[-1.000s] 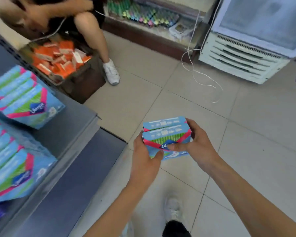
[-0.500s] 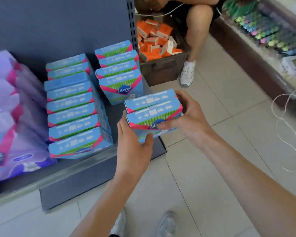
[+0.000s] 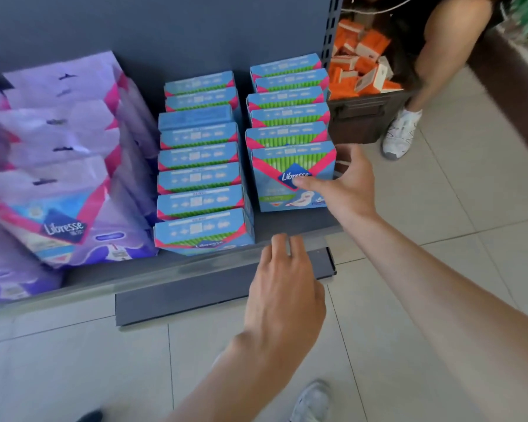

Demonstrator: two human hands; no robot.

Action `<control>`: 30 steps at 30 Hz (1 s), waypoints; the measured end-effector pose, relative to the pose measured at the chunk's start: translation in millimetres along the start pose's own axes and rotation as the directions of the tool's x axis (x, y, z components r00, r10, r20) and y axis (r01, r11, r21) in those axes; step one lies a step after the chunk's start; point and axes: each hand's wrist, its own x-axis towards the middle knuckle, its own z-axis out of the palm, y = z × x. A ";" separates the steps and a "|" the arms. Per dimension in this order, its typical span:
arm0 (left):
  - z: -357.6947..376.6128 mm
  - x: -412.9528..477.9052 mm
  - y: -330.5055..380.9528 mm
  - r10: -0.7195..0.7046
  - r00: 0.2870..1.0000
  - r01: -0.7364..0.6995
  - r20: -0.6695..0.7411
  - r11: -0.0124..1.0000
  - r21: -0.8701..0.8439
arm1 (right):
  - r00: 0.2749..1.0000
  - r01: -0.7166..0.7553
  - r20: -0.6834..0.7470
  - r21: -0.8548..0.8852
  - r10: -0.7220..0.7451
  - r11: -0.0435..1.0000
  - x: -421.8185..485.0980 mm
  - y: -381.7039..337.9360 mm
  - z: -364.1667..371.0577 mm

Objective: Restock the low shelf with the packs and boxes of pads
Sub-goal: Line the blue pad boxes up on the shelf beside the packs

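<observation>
The two blue boxes we were carrying are now standing at the front of the right-hand row point(image 3: 288, 117), by the right edge of the shelf point(image 3: 165, 269). Our right grip point(image 3: 348, 190) is lying apart, thumb touching the face of the front box point(image 3: 287, 166). Our left grip point(image 3: 284, 296) is hovering apart, empty, over the shelf's front edge. Purple packs point(image 3: 64, 166) are occupying the left end.

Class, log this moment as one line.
right hand: thumb on front blue box | left hand: open over shelf | box: upright on shelf
</observation>
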 end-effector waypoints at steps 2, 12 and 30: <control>0.8 -0.6 -1.5 -0.006 1.000 0.006 0.004 1.000 0.007 | 0.999 -0.001 -0.043 -0.042 -0.001 0.999 1.4 1.6 2.6; -0.3 -1.6 -1.2 0.016 0.999 -0.015 -0.044 1.000 0.010 | 0.996 0.057 -0.059 -0.215 -0.071 0.975 -1.7 3.2 3.1; 6.7 -30.0 1.7 0.343 0.929 -0.363 0.137 0.918 0.162 | 0.965 -0.141 -0.254 -0.281 0.068 0.949 -123.9 17.6 -71.5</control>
